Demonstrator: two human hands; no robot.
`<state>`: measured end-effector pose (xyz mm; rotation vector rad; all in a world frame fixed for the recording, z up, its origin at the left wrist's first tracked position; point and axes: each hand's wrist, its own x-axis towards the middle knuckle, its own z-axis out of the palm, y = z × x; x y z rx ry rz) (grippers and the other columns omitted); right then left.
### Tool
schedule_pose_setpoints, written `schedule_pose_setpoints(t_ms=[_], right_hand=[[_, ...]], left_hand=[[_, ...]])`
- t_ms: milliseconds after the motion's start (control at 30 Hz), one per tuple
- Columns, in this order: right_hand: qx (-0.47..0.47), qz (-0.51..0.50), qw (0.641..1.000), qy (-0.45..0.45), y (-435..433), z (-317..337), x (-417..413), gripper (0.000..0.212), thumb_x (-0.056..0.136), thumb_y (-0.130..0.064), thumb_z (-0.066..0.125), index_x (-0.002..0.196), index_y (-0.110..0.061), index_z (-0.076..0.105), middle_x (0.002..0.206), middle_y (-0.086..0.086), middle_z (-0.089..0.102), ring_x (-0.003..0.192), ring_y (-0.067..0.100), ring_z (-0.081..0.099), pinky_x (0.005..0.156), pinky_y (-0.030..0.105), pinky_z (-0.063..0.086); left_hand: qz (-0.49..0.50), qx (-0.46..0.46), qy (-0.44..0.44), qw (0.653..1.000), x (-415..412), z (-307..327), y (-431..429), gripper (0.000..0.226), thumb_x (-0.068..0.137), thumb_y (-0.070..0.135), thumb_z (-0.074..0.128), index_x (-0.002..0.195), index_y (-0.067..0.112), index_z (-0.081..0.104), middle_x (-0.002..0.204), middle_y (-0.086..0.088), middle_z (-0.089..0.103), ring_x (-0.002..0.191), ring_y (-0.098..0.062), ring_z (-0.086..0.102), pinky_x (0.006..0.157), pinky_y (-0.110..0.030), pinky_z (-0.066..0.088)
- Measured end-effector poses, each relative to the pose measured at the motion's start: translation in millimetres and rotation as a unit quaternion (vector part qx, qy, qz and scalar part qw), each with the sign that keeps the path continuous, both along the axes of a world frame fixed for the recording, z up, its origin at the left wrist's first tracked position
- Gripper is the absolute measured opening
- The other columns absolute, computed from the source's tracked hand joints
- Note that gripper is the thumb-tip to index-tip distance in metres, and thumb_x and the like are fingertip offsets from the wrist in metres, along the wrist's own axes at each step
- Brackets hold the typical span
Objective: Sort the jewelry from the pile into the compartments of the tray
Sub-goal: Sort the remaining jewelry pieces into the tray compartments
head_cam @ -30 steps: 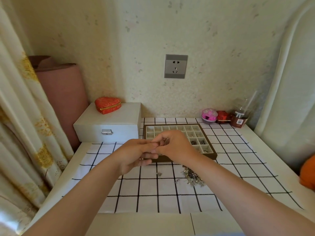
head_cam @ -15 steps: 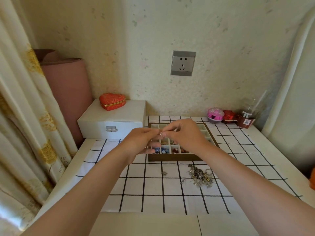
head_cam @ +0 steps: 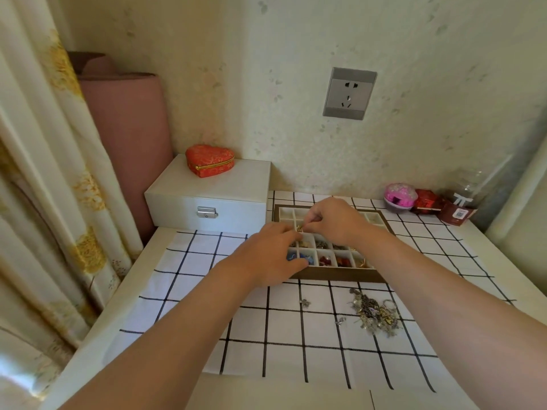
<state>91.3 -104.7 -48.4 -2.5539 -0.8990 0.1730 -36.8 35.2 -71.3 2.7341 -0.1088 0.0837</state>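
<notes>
A brown tray with white compartments sits on the checked cloth; its front cells hold blue, red and metallic pieces. Both hands hover over its left half. My right hand and my left hand pinch a small gold piece of jewelry between their fingertips, above the tray's compartments. The pile of silver and gold jewelry lies on the cloth in front of the tray, to the right. Two stray pieces lie left of the pile.
A white jewelry box with a red heart-shaped case on top stands left of the tray. Pink and red small containers and a plastic bottle stand at the back right. A curtain hangs at left.
Both hands moved forward from in front of the tray to over its compartments, still pinching the small piece. The view tilted, bringing the tray's filled front cells and the pile into clearer sight.
</notes>
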Motion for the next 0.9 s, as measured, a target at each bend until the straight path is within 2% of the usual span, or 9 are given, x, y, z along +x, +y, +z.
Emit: schedule_pose_setpoints(t_ms=[100, 233, 367, 533, 600, 667, 733, 833, 900], right_hand=[[-0.045, 0.016, 0.999, -0.013, 3.0, 0.9, 0.2, 0.019, 0.094, -0.024, 0.067, 0.078, -0.030, 0.074, 0.072, -0.014, 0.066, 0.070, 0.003, 0.061, 0.069, 0.024, 0.047], [-0.088, 0.030, 0.995, -0.018, 5.1, 2.8, -0.9, 0.020, 0.097, -0.025, 0.062, 0.085, -0.022, 0.078, 0.080, -0.004, 0.071, 0.076, 0.013, 0.066, 0.076, 0.033, 0.056], [-0.106, 0.030, 0.994, 0.000, 5.4, 0.9, 1.2, 0.025, 0.099, -0.027, 0.058, 0.089, -0.014, 0.077, 0.088, 0.007, 0.074, 0.082, 0.024, 0.068, 0.079, 0.038, 0.057], [-0.026, 0.006, 0.999, 0.027, -3.3, 9.0, -4.8, 0.015, 0.098, -0.030, 0.061, 0.106, -0.027, 0.073, 0.108, -0.009, 0.064, 0.104, 0.011, 0.061, 0.096, 0.035, 0.051], [0.000, 0.013, 1.000, 0.016, -7.8, 14.2, -11.2, 0.014, 0.097, -0.029, 0.061, 0.104, -0.027, 0.073, 0.105, -0.012, 0.065, 0.102, 0.008, 0.061, 0.094, 0.033, 0.052], [0.008, 0.039, 0.999, 0.000, -10.9, 19.4, -22.4, 0.013, 0.097, -0.026, 0.060, 0.099, -0.028, 0.073, 0.099, -0.016, 0.065, 0.095, 0.004, 0.061, 0.090, 0.030, 0.052], [-0.004, 0.068, 0.998, -0.005, -13.9, 24.0, -36.5, 0.013, 0.097, -0.025, 0.060, 0.094, -0.032, 0.070, 0.092, -0.017, 0.062, 0.088, 0.001, 0.059, 0.082, 0.027, 0.050], [-0.048, 0.099, 0.994, -0.003, -21.4, 27.7, -58.8, 0.014, 0.095, -0.027, 0.063, 0.084, -0.034, 0.067, 0.080, -0.019, 0.059, 0.077, 0.001, 0.057, 0.069, 0.024, 0.045], [-0.083, 0.108, 0.991, 0.013, -28.2, 29.9, -73.5, 0.011, 0.092, -0.026, 0.066, 0.085, -0.030, 0.073, 0.079, -0.021, 0.062, 0.078, -0.002, 0.059, 0.071, 0.022, 0.049]], left_hand=[[-0.006, 0.010, 0.013, 1.000, 2.7, -2.9, -2.7, 0.062, 0.094, 0.053, 0.053, 0.147, 0.025, 0.041, 0.146, 0.004, 0.039, 0.138, -0.015, 0.028, 0.111, -0.042, 0.037], [-0.003, 0.018, 0.020, 1.000, 3.4, -2.6, -1.9, 0.064, 0.094, 0.053, 0.053, 0.149, 0.026, 0.037, 0.151, 0.003, 0.036, 0.142, -0.015, 0.023, 0.114, -0.043, 0.034], [-0.006, 0.008, 0.020, 1.000, 3.4, -3.1, -2.6, 0.064, 0.093, 0.053, 0.054, 0.149, 0.026, 0.038, 0.151, 0.003, 0.037, 0.141, -0.015, 0.023, 0.113, -0.042, 0.034], [-0.001, -0.026, -0.003, 1.000, -2.6, 0.6, 2.2, 0.059, 0.092, 0.046, 0.061, 0.145, 0.025, 0.045, 0.146, 0.004, 0.041, 0.137, -0.014, 0.029, 0.111, -0.036, 0.036], [0.004, -0.030, -0.037, 0.999, -6.4, 3.9, 5.4, 0.047, 0.091, 0.041, 0.065, 0.135, 0.027, 0.055, 0.132, 0.006, 0.048, 0.125, -0.010, 0.036, 0.101, -0.030, 0.040], [0.004, -0.021, -0.080, 0.997, -11.0, 8.7, 6.6, 0.030, 0.089, 0.037, 0.068, 0.118, 0.031, 0.063, 0.111, 0.010, 0.051, 0.105, -0.005, 0.039, 0.083, -0.022, 0.038], [0.001, -0.052, -0.088, 0.995, -17.8, 13.7, 5.3, 0.013, 0.086, 0.032, 0.071, 0.099, 0.034, 0.066, 0.094, 0.016, 0.052, 0.088, -0.001, 0.044, 0.072, -0.020, 0.036], [-0.012, -0.118, -0.017, 0.993, -30.6, 18.6, 1.7, 0.010, 0.084, 0.027, 0.072, 0.086, 0.035, 0.067, 0.079, 0.018, 0.061, 0.072, 0.005, 0.055, 0.067, -0.017, 0.040], [-0.022, -0.103, 0.026, 0.994, -38.3, 19.2, -1.1, 0.008, 0.084, 0.028, 0.072, 0.087, 0.035, 0.069, 0.079, 0.019, 0.064, 0.070, 0.007, 0.057, 0.065, -0.013, 0.040]])
